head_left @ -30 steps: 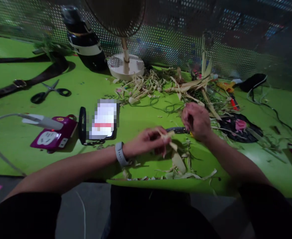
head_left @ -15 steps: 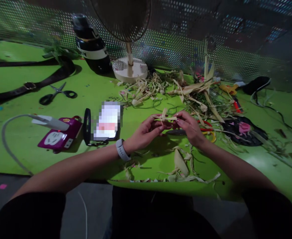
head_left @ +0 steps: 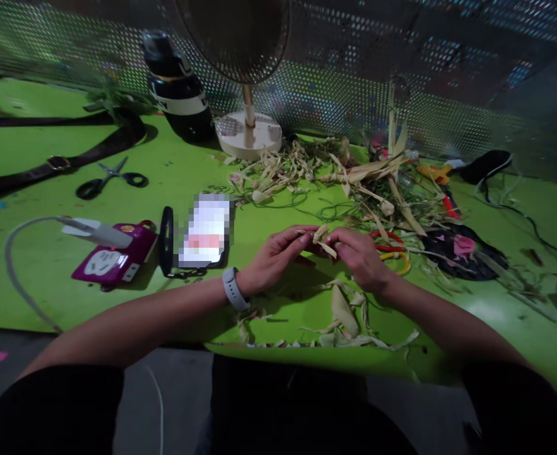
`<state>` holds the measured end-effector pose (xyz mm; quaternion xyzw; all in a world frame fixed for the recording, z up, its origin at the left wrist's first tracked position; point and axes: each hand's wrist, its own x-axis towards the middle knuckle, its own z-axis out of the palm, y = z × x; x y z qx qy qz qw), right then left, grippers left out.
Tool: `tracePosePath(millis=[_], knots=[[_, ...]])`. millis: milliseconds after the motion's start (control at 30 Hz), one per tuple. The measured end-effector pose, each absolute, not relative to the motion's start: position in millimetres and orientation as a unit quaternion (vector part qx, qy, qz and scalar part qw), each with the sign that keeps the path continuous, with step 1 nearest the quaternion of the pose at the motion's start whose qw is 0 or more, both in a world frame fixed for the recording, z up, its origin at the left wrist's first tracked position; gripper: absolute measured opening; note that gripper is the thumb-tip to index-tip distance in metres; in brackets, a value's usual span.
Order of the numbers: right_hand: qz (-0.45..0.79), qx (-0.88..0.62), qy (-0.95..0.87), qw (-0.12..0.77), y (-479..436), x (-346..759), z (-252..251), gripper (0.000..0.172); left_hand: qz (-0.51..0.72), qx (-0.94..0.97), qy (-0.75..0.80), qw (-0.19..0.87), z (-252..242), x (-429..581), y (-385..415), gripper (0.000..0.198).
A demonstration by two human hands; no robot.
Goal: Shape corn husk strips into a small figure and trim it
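Between my two hands is a small folded piece of pale dried corn husk (head_left: 320, 236), with a short strip hanging down from it. My left hand (head_left: 278, 256), with a grey watch band on the wrist, pinches it from the left. The fingers of my right hand (head_left: 358, 256) are closed on its right side. Just beyond my right hand lie scissors with red and yellow handles (head_left: 394, 262), their blades mostly hidden by the hand. Below the hands, a broad piece of husk (head_left: 343, 311) and thin scraps lie near the table edge.
A heap of dried husks (head_left: 297, 164) spreads behind my hands, with a fan (head_left: 247, 136) and a dark bottle (head_left: 183, 104) beyond. Left are a phone (head_left: 205, 227), a purple power box (head_left: 112, 259) and black scissors (head_left: 112, 180). A black plate-like piece (head_left: 487, 262) lies right.
My right hand has turned and its fingers have curled in more. The husk strip that stuck out sideways now points downward, and the upright strip has folded over.
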<state>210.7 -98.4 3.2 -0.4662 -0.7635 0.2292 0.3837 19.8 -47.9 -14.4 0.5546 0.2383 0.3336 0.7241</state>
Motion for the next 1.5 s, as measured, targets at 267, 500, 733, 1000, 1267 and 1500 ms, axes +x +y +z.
tracePosePath(millis=[267, 500, 733, 1000, 1267, 1500], knots=[[0.219, -0.539, -0.702, 0.410, -94, 204, 1, 0.014, 0.305, 0.563, 0.265, 0.721, -9, 16, -36, 0.030], [0.254, -0.538, -0.689, 0.414, -91, 209, 2, 0.017, 0.227, 0.547, 0.222, 0.775, -7, 17, -40, 0.027], [0.252, -0.544, -0.706, 0.378, -91, 206, 2, 0.028, 0.210, 0.531, 0.251, 0.782, -10, 19, -42, 0.030], [0.305, -0.545, -0.669, 0.402, -90, 201, 2, 0.033, 0.124, 0.485, 0.225, 0.836, -10, 19, -40, 0.034], [0.356, -0.543, -0.658, 0.382, -90, 208, 13, 0.044, 0.179, 0.450, 0.194, 0.853, -10, 20, -45, 0.033], [0.317, -0.544, -0.697, 0.343, -95, 201, 9, 0.041, 0.230, 0.460, 0.201, 0.834, -13, 21, -43, 0.031]])
